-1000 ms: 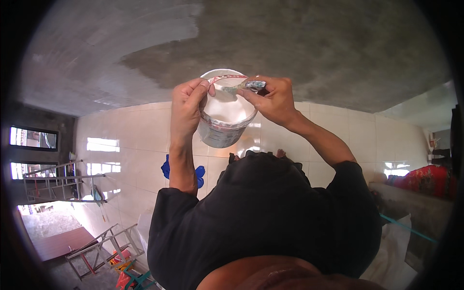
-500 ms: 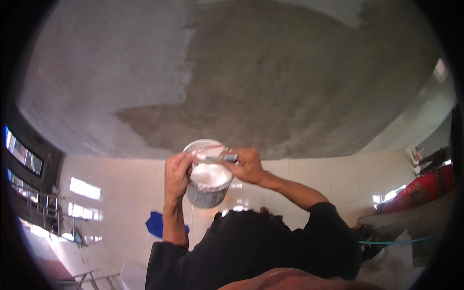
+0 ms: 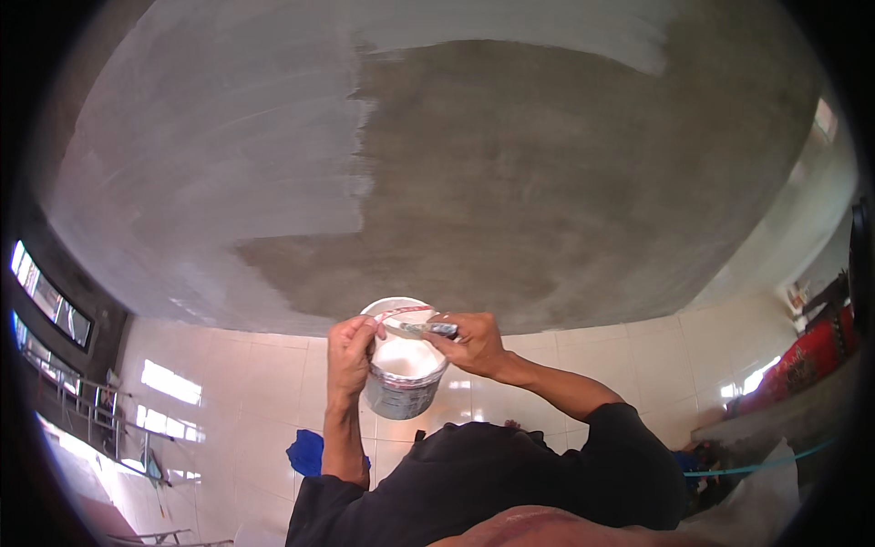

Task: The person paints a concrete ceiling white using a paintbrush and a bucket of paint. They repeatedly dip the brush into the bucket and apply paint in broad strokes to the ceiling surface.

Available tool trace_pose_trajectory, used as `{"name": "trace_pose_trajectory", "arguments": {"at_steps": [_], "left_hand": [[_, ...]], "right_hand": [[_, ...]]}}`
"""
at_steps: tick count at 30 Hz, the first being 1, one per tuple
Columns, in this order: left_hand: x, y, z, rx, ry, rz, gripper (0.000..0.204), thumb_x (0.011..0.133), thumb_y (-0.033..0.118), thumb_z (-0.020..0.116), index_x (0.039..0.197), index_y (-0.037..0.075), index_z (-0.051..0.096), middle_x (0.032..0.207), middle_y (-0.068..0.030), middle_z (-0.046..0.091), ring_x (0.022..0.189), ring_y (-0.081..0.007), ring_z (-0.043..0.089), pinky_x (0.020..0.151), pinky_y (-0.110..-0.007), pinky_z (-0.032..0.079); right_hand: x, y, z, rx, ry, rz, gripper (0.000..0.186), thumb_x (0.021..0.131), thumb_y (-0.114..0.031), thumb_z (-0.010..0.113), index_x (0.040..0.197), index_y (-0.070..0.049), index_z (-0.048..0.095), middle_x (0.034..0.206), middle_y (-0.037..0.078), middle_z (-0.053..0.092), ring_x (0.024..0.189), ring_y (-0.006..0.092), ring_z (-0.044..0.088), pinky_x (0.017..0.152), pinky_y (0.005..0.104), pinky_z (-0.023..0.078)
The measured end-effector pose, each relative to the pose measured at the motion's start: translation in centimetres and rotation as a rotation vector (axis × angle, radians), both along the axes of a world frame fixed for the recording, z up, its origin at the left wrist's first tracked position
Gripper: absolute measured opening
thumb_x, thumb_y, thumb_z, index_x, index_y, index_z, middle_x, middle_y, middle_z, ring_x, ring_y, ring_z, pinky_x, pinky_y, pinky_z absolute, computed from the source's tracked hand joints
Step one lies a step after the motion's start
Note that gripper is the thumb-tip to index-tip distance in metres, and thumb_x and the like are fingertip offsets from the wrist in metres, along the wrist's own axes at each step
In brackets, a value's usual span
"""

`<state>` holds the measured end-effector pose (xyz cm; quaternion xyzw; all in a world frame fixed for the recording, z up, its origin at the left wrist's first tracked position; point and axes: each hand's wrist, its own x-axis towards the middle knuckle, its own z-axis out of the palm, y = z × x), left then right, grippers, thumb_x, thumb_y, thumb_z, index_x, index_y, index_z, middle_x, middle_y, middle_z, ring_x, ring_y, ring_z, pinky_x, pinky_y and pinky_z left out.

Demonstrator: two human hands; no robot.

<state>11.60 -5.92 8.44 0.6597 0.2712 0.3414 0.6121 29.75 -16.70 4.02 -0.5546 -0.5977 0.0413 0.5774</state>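
Observation:
A grey bucket [image 3: 399,402] of white paint [image 3: 407,357] hangs in front of me, below the wall. My left hand [image 3: 349,351] is closed at the bucket's upper left, pinching its red-and-white handle [image 3: 401,311]. In my right hand [image 3: 478,345] is a paintbrush [image 3: 443,329], gripped by its handle. Its white-coated head points left over the bucket's mouth, close to my left fingers. Whether the bristles touch the handle strap I cannot tell.
Ahead stands a wall [image 3: 492,182], part pale grey coat, part bare darker grey. Glossy tiles cover the floor [image 3: 246,374]. A blue cloth [image 3: 306,452] lies by my left arm. Metal frames [image 3: 100,401] stand far left, and a red cloth-covered item [image 3: 807,360] far right.
In the picture, the wall, bucket and both hands have shifted down and slightly right together. The brush has stayed over the bucket, and both grips look the same.

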Motion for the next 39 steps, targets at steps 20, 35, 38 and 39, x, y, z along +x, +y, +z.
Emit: {"name": "trace_pose_trajectory", "arguments": {"at_steps": [20, 35, 38, 39], "left_hand": [[-0.1, -0.4, -0.1, -0.061, 0.014, 0.066, 0.027, 0.093, 0.020, 0.052, 0.073, 0.004, 0.061, 0.051, 0.0096, 0.035, 0.046, -0.0006, 0.027, 0.043, -0.023, 0.017], [0.2, -0.1, -1.2, -0.067, -0.052, 0.110, 0.026, 0.093, 0.019, 0.052, 0.073, 0.004, 0.062, 0.050, 0.0093, 0.035, 0.045, -0.0011, 0.025, 0.043, -0.023, 0.017], [0.3, -0.1, -1.3, -0.062, -0.050, 0.134, 0.027, 0.093, 0.019, 0.051, 0.073, 0.004, 0.062, 0.050, 0.0094, 0.034, 0.046, -0.0012, 0.025, 0.044, -0.023, 0.017], [0.3, -0.1, -1.3, -0.062, -0.048, 0.155, 0.027, 0.093, 0.019, 0.051, 0.073, 0.004, 0.062, 0.050, 0.0095, 0.034, 0.046, -0.0012, 0.025, 0.044, -0.023, 0.017]], "right_hand": [[1.6, 2.0, -2.4, 0.109, -0.256, 0.001, 0.017, 0.072, -0.010, 0.077, 0.083, -0.004, 0.068, 0.068, 0.010, 0.065, 0.054, 0.0224, 0.062, 0.049, 0.0319, 0.048], [0.1, 0.7, -0.5, -0.262, 0.466, 0.137, 0.010, 0.079, -0.008, 0.073, 0.083, 0.000, 0.071, 0.067, 0.007, 0.068, 0.051, 0.0114, 0.059, 0.048, 0.0253, 0.045], [0.1, 1.1, -0.6, -0.386, 0.625, 0.218, 0.013, 0.081, -0.007, 0.073, 0.087, 0.004, 0.069, 0.069, 0.005, 0.067, 0.054, 0.0096, 0.060, 0.050, 0.0221, 0.046], [0.2, 1.3, -0.6, -0.416, 0.679, 0.240, 0.013, 0.081, -0.007, 0.073, 0.087, 0.004, 0.069, 0.069, 0.005, 0.067, 0.054, 0.0089, 0.059, 0.050, 0.0219, 0.045]]}}
